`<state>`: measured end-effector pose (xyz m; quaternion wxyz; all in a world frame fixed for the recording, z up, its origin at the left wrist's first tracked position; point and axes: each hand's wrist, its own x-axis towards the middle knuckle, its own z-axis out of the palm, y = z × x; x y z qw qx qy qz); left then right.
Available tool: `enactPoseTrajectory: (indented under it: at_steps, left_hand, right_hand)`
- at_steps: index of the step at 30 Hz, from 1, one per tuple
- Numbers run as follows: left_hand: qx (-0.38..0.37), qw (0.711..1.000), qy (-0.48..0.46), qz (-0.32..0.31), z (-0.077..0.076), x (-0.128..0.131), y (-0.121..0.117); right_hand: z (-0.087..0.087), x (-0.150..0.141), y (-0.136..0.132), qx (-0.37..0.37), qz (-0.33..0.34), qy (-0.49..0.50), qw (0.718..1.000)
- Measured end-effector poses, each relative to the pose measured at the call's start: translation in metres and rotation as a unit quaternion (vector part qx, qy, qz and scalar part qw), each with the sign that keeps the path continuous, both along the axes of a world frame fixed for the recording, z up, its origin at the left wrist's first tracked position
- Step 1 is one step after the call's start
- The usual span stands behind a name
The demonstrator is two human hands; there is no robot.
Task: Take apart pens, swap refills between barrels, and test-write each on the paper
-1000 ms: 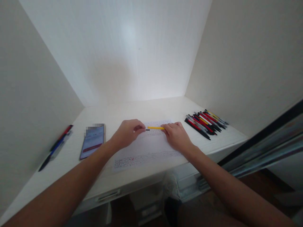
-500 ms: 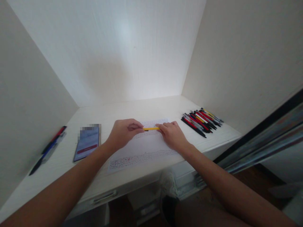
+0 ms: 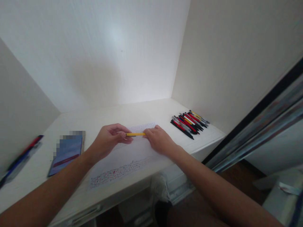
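A yellow pen point(image 3: 137, 134) lies sideways between my two hands, above a sheet of paper point(image 3: 126, 159) covered in small coloured marks along its near and far parts. My left hand point(image 3: 110, 138) pinches the pen's left end between thumb and fingers, and a dark clip shows beside that end. Around the right end, the fingers of my right hand point(image 3: 159, 139) are closed, hiding that tip.
To the right lies a row of several pens point(image 3: 189, 123), red, black, white and yellow. A phone point(image 3: 67, 154) rests on the left of the white desk point(image 3: 104, 113), and more pens point(image 3: 23, 157) lie beyond it by the left wall.
The view has swung to the right, so the desk and its things sit further left. Both hands still hold the yellow pen; the left fingers are now more spread around its end.
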<state>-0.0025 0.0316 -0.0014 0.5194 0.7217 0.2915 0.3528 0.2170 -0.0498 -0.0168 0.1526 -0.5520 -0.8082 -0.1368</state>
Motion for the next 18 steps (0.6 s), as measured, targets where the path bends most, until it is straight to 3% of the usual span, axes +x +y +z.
enactPoseTrajectory:
  at_steps: [4,6,8,10,13,15,18]
  left_hand:
    - [0.024,0.995,-0.08,0.06,0.011,0.003,0.0]
    - [0.081,0.986,-0.082,0.12,0.025,-0.004,0.005]
    - [0.173,0.964,-0.028,0.201,0.044,-0.02,0.015]
    - [0.226,0.934,0.01,0.278,0.063,-0.049,0.025]
    - [0.211,0.886,0.105,0.398,0.077,-0.11,0.037]
    - [0.211,0.842,0.237,0.437,0.073,-0.153,0.037]
    - [0.232,0.789,0.357,0.443,0.051,-0.202,0.026]
  right_hand:
    - [0.015,0.02,-0.003,0.024,-0.07,0.034,0.997]
    - [0.022,0.047,-0.01,0.046,-0.179,0.054,0.981]
    - [0.027,0.082,-0.021,0.042,-0.295,0.065,0.952]
    - [0.029,0.119,-0.033,0.04,-0.374,0.049,0.925]
    - [0.024,0.17,-0.04,0.014,-0.429,-0.015,0.903]
    - [0.017,0.196,-0.036,-0.04,-0.458,-0.01,0.888]
    - [0.007,0.218,-0.027,-0.073,-0.454,0.053,0.886]
